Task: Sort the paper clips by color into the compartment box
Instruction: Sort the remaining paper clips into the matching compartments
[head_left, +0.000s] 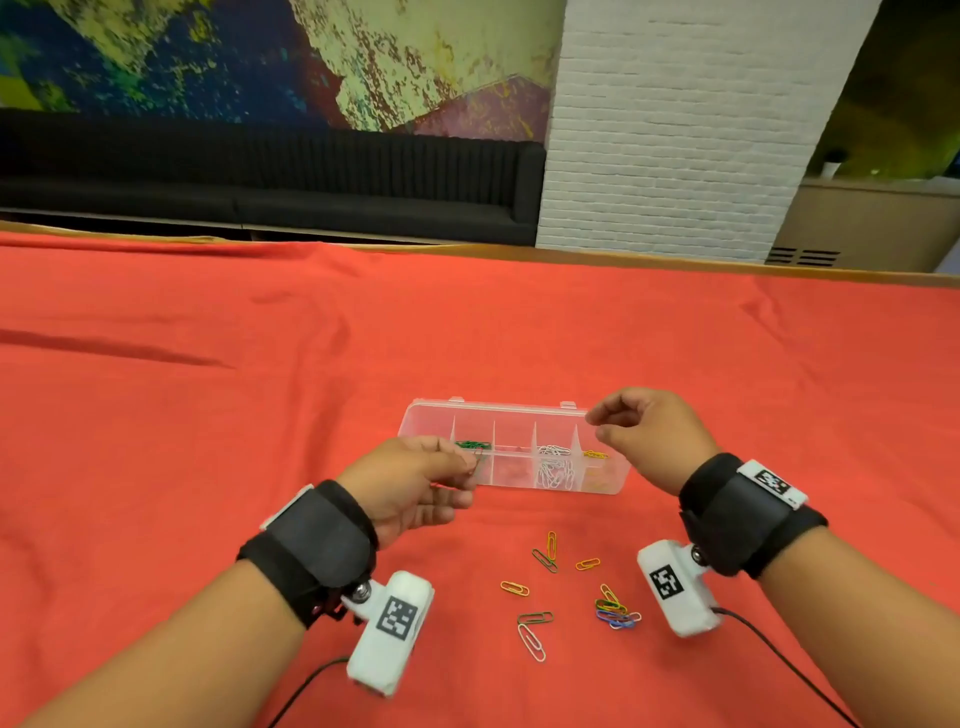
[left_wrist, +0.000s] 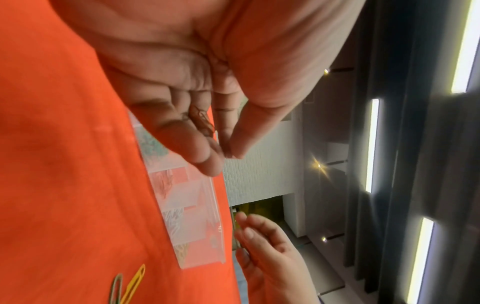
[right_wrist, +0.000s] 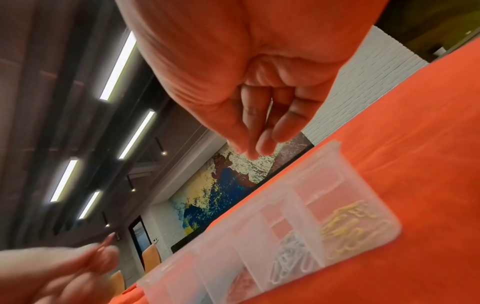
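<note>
A clear compartment box (head_left: 498, 410) lies on the red cloth, holding green (head_left: 472, 445), white (head_left: 556, 467) and yellow clips (head_left: 595, 454) in separate sections. My left hand (head_left: 457, 470) hovers at the box's left end and pinches a red paper clip (right_wrist: 106, 244), which also shows lying along its fingers (left_wrist: 201, 120). My right hand (head_left: 597, 423) hangs above the right end of the box (right_wrist: 335, 150). Its fingers are loosely curled, thumb near the fingertips (right_wrist: 259, 148), and nothing shows between them. Several loose clips (head_left: 545, 558) lie in front of the box.
A tangled bunch of mixed-colour clips (head_left: 615, 613) sits near my right wrist camera. A white clip (head_left: 532, 642) and a dark one lie closest to me. Red cloth (head_left: 208, 415) covers the table to its far edge, with a black sofa behind.
</note>
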